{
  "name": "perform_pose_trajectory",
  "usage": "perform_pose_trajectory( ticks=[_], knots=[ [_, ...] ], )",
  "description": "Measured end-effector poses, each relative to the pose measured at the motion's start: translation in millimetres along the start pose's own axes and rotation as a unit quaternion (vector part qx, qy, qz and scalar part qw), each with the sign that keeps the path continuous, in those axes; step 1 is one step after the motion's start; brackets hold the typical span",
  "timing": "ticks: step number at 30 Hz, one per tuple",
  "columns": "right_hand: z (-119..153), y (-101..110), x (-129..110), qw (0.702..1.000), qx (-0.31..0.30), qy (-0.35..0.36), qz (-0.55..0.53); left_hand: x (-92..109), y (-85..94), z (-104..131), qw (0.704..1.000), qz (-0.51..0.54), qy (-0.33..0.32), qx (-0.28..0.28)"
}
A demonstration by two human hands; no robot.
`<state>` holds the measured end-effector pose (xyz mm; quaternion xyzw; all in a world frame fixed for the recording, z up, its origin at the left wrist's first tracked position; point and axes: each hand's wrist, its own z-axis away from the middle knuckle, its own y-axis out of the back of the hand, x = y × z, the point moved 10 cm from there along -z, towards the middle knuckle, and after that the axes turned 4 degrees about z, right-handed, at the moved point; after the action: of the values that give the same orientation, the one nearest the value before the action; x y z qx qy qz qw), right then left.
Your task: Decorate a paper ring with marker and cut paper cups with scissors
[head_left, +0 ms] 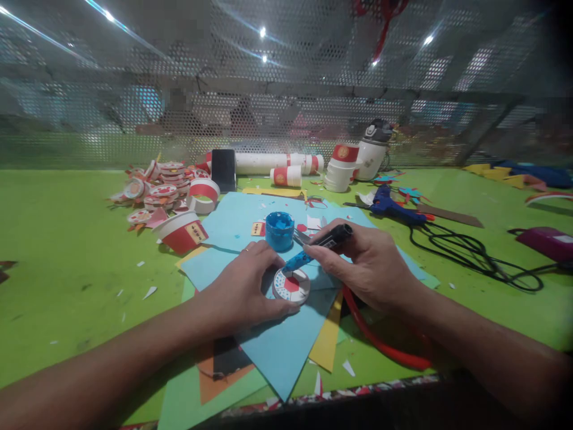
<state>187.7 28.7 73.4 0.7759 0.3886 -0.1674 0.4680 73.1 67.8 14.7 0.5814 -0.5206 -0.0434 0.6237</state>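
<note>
Illegible (too small) marker lettering (pixel 329 242)

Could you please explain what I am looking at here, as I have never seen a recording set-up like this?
Certainly. There is no machine here: one person works with two bare hands, and the single picture comes from a camera worn on the head, looking forward and down.

The left hand steadies a small round disc with a red centre between thumb and fingers. The right hand holds a black marker, its blue-smeared end at the disc's edge; whether it touches is hard to tell.

Beneath lie coloured paper sheets on a green table. Just beyond the disc stands a blue pot. Farther left is a pile of decorated discs; to the right lies a blue glue gun.
</note>
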Motion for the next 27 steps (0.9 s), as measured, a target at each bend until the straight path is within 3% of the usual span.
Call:
perform_pose_trajectory(
  ticks=[5,9,18,27],
  knots=[
    [4.5,-2.8,-18.8,0.997,0.018,0.071,0.037,1.0,-0.9,-1.0,1.000,-0.004,-0.002,-0.002],
    [7.3,-8.0,-29.7,0.991,-0.009,0.122,0.057,2.0,0.4,-1.6,1.000,0.002,-0.008,0.006],
    [5.2,-11.1,-28.6,0.990,-0.062,0.113,0.052,0.2,-1.8,-0.8,1.000,-0.015,0.000,-0.001],
    [4.9,23.2,-16.8,0.996,0.074,0.051,0.030,-1.5,-0.2,0.2,1.000,0.002,0.004,0.001]
  ],
)
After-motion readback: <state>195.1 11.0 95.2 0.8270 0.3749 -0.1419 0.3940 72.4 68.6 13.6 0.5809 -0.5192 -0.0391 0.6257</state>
